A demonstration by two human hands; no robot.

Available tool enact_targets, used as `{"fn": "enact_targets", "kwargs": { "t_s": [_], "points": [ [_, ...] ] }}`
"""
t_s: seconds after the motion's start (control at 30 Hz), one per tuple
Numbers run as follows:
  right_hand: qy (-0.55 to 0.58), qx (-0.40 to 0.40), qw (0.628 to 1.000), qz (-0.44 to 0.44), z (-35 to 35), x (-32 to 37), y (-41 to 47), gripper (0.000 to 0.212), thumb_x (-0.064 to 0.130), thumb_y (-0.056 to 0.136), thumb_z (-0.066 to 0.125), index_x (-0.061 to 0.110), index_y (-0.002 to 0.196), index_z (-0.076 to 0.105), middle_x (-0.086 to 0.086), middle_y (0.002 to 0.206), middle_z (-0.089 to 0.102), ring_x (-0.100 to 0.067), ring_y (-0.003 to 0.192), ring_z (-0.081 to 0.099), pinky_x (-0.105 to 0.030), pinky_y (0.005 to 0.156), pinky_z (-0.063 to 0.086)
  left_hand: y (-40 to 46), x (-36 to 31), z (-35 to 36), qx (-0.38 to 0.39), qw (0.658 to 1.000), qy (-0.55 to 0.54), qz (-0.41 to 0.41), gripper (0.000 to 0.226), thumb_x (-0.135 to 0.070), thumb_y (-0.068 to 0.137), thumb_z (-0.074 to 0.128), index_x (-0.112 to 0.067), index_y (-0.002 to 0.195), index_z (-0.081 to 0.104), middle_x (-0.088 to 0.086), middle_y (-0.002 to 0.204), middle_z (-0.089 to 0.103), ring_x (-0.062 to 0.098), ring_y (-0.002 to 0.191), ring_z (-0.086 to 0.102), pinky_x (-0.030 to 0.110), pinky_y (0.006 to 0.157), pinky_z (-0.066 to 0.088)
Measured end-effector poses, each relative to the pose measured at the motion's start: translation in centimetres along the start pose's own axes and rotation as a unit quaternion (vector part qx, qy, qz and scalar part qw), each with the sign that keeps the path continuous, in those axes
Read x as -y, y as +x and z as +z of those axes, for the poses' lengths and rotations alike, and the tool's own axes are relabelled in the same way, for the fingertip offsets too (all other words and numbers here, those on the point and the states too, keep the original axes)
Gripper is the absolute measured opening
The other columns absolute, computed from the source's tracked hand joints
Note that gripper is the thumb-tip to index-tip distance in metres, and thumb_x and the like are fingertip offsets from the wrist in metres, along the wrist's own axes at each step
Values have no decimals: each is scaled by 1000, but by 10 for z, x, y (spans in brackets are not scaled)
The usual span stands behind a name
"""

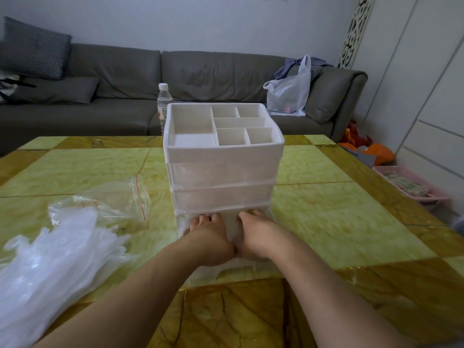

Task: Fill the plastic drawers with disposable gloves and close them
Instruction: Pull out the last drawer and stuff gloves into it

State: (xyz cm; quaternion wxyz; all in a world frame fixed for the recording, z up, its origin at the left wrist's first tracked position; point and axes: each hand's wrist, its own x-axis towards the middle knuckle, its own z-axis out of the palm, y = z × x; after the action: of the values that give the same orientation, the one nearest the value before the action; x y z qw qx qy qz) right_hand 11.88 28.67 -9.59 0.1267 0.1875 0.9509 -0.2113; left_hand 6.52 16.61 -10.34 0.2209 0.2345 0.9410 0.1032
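A: Item one, drawer unit (223, 156). Position?

B: Centre of the green-and-amber table (339, 212). White, with a divided tray on top and three translucent drawers stacked below. The upper two sit flush. The bottom drawer (233, 271) is pulled out toward the near edge; its front lip with the handle cut-out is the nearest part.

A: Item two, hands.

B: Left hand (211, 234) and right hand (256, 233) are side by side inside the open bottom drawer, palms down, fingers extended toward the cabinet, pressing flat on pale film inside, which I take to be gloves. Neither is curled round anything; both are spread and pressing.

A: Item three, stock.

B: Disposable gloves (50, 252), a loose clear heap at near left, well apart from the drawer. A zip bag (125, 197) lies just beyond it.

A: Governing relation?

B: The drawer slides near to far, in line with both forearms. The hands are over the contents, in front of the cabinet, so a close would need them withdrawn to the front lip and then a push straight away. The heap lies on the left hand's side.
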Motion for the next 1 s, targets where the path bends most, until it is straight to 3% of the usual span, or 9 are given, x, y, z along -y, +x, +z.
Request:
{"fn": "enact_targets", "kwargs": {
  "t_s": [0.13,0.23,0.3,0.4,0.6,0.7,0.8,0.9,1.0],
  "points": [
    [0,-15,1000,9,-1,1,1,65,26,90,76,15,148,50,-9,155,42,-29,142,48,-37,114,47,-38,4,-6,-58,994,50,83,62,-30,103,52,-17,158,25,11,153,38,32,137,43,41,108,46],
    [-9,-18,1000,15,-2,3,1,53,19,92,73,16,142,54,-9,147,49,-29,134,54,-36,109,50,-73,15,9,-201,952,100,207,40,-13,92,64,-26,128,56,-5,127,53,19,115,55,31,94,53],
    [-7,-29,999,13,-1,2,-1,55,17,91,73,14,142,55,-9,144,51,-28,129,58,-35,105,53,-82,21,20,-220,934,122,255,30,-13,83,69,-27,109,65,-9,111,57,16,101,60,27,86,52],
    [2,-50,999,3,2,-2,-4,59,12,88,69,12,145,54,-10,145,52,-27,128,59,-33,103,53,-86,22,26,-176,951,109,229,10,-26,101,50,-30,107,57,-11,106,56,15,98,58,25,82,45],
    [1,-37,999,5,2,-4,1,62,12,89,72,11,147,51,-9,150,48,-27,134,56,-34,108,51,-70,14,12,-102,985,28,140,40,-42,109,29,-23,77,46,-5,83,55,19,82,57,38,74,49],
    [-19,-8,1000,20,1,0,5,53,22,96,66,15,145,49,-8,154,43,-24,144,45,-33,115,44,-62,3,-1,-149,980,35,129,27,-30,107,37,-24,87,55,1,92,60,23,88,60,42,77,54],
    [-8,-10,1000,14,3,-2,10,63,9,93,66,14,152,45,-10,159,38,-29,145,46,-38,112,49,-57,-8,-3,-201,965,81,149,23,-19,99,55,-23,118,66,0,117,56,21,115,50,35,95,51],
    [10,2,1000,16,2,-3,10,59,19,92,70,16,146,47,-9,157,37,-27,144,46,-39,115,46,-51,-14,-5,-119,983,37,136,38,-18,98,58,-19,135,61,7,126,55,24,119,53,33,97,50],
    [19,2,1000,5,-1,-4,8,67,29,88,79,15,146,48,-10,155,38,-30,144,45,-38,117,44,-30,-13,-6,-25,999,-19,44,73,-30,99,61,-4,158,26,19,147,48,32,132,52,29,98,46]
  ]
}}
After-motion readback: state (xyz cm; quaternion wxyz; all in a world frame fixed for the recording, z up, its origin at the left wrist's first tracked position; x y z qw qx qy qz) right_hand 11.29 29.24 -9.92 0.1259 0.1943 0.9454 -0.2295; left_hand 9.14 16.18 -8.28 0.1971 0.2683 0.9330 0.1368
